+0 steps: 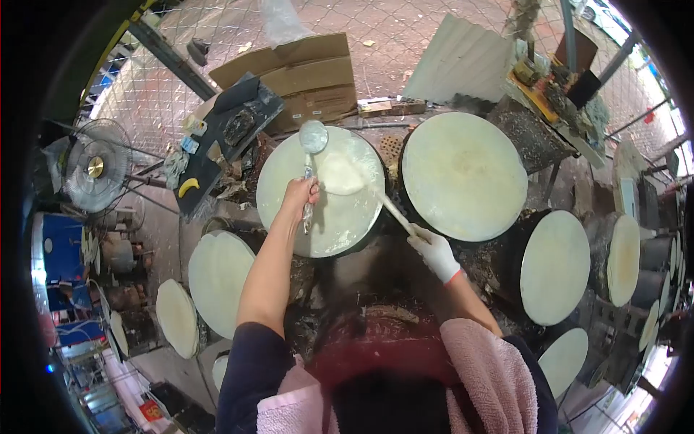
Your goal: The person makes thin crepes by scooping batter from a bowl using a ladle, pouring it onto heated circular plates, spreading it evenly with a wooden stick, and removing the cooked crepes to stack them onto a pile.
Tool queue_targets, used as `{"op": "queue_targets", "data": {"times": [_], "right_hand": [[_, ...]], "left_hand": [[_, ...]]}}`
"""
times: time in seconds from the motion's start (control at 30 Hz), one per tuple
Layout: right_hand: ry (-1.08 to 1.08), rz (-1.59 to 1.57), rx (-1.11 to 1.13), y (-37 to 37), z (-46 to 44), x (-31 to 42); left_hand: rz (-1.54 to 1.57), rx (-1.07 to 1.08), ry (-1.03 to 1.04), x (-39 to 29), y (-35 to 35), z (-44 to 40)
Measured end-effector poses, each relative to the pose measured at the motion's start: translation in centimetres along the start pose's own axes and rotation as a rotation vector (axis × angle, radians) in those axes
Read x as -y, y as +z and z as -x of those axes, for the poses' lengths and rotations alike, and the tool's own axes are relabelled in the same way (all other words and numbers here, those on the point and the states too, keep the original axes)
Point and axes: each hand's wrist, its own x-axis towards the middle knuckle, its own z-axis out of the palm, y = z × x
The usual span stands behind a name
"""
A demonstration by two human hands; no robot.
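Observation:
My left hand [301,195] is bare and wrapped round the handle of a ladle [314,137], whose round bowl hangs over the far part of a pale round griddle [282,217]. A pool of white batter [340,175] lies on that griddle, right of the ladle. In a white glove with a red cuff, my right hand [435,253] grips the light handle of a batter spreader [395,213]. The handle slants up towards the batter; its far end is hard to make out against the pale surface.
A second large griddle [463,177] stands close on the right, with more round griddles [555,267] curving round both sides. At the left are a dark side table [217,148] holding a banana [189,187] and a fan [96,166]. Cardboard [289,79] stands behind.

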Motion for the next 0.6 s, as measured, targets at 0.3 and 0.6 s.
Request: {"op": "queue_targets", "data": {"times": [0.3, 0.6], "right_hand": [[0.132, -0.434, 0.076, 10.3, 4.4, 1.5], [0.278, -0.403, 0.183, 17.5, 5.1, 1.9]], "left_hand": [[0.174, 0.034, -0.212, 5.1, -2.0, 7.8], [0.578, 0.124, -0.208, 9.4, -3.2, 9.0]]}}
